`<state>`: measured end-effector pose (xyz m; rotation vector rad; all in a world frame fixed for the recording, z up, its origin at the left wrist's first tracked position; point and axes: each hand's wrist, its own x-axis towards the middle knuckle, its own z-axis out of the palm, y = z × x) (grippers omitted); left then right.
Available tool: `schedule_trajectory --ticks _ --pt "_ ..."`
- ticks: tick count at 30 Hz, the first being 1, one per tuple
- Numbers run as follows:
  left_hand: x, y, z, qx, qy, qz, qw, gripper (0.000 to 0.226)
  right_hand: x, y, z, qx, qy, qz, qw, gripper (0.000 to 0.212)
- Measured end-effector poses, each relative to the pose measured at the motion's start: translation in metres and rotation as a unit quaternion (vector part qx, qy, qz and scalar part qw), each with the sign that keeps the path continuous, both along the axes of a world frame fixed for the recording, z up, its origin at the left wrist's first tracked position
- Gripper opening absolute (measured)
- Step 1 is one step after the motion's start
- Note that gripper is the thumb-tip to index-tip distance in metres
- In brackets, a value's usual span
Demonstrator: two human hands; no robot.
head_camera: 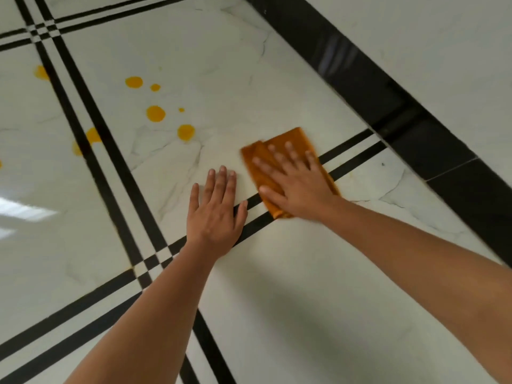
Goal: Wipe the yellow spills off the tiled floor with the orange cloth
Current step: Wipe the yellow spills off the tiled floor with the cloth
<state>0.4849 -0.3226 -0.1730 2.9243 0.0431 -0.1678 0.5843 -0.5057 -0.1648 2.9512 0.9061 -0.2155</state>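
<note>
The folded orange cloth (pixel 293 139) lies flat on the white marble floor (pixel 277 286), partly over a black double stripe. My right hand (pixel 293 184) presses down on it with fingers spread, slightly blurred. My left hand (pixel 214 214) rests flat on the floor just left of the cloth, palm down, holding nothing. Several yellow spills dot the tile to the upper left: the nearest drop (pixel 185 132), a round one (pixel 155 113), another (pixel 134 82), and smears (pixel 92 135) across the black stripes.
Black double stripes (pixel 110 162) cross the floor in a grid. A broad black band (pixel 374 87) runs diagonally along the right, with more white surface beyond it. A bright light reflection (pixel 25 209) shows at the left.
</note>
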Motion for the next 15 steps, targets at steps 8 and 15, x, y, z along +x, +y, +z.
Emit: schedule_trajectory --ticks 8,15 --pt "0.036 -0.034 0.009 -0.012 0.001 0.010 1.000 0.075 0.019 -0.053 0.002 0.038 0.006 -0.233 0.972 0.063" --pt "0.011 -0.014 0.011 -0.003 0.016 0.042 0.999 0.073 -0.085 -0.001 0.000 0.033 0.025 -0.201 0.979 0.066"
